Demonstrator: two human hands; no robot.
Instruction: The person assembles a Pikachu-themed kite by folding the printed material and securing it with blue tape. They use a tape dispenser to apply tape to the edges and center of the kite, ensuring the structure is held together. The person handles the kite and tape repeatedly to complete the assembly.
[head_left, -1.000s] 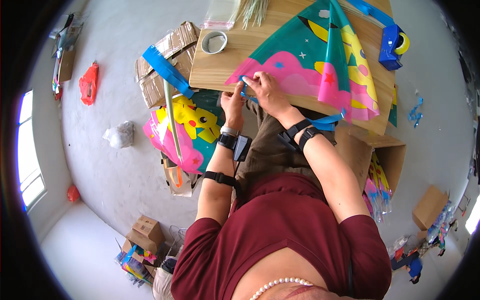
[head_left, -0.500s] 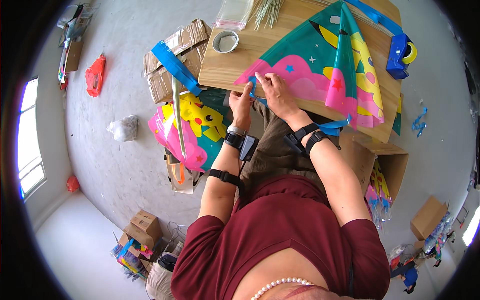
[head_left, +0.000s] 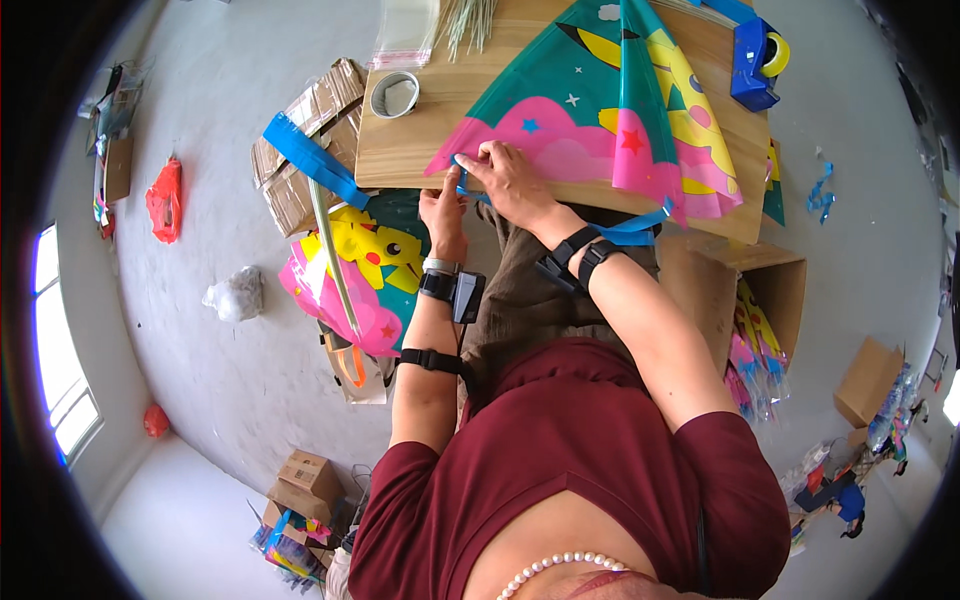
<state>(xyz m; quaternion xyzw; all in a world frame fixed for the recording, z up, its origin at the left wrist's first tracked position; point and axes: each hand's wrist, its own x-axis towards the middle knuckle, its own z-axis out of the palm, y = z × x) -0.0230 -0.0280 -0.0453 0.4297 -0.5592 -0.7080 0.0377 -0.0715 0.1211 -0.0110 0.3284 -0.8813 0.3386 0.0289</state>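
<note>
A printed plastic kite (head_left: 560,100), green, pink and yellow, lies partly folded on the wooden table, its pink left corner near the table's front edge. At that corner my left hand (head_left: 443,222) pinches a narrow blue ribbon (head_left: 461,182) between thumb and fingers. My right hand (head_left: 512,188) is just to the right, thumb and forefinger closed at the ribbon's upper end beside the kite corner. More blue ribbon runs rightward below the table edge, passing behind my right wrist. The exact contact of the fingertips is too small to make out.
On the table (head_left: 400,150) stand a round tin (head_left: 395,95), clear bags (head_left: 405,35), thin sticks (head_left: 468,25) and a blue tape dispenser (head_left: 752,68). Flattened cardboard (head_left: 325,110), wide blue ribbon (head_left: 310,160) and another kite (head_left: 370,255) lie left. An open box (head_left: 700,285) stands below right.
The whole view has shifted, so the table and kite appear further left and higher. My hands stay at the kite corner with the ribbon, with only slight finger movement.
</note>
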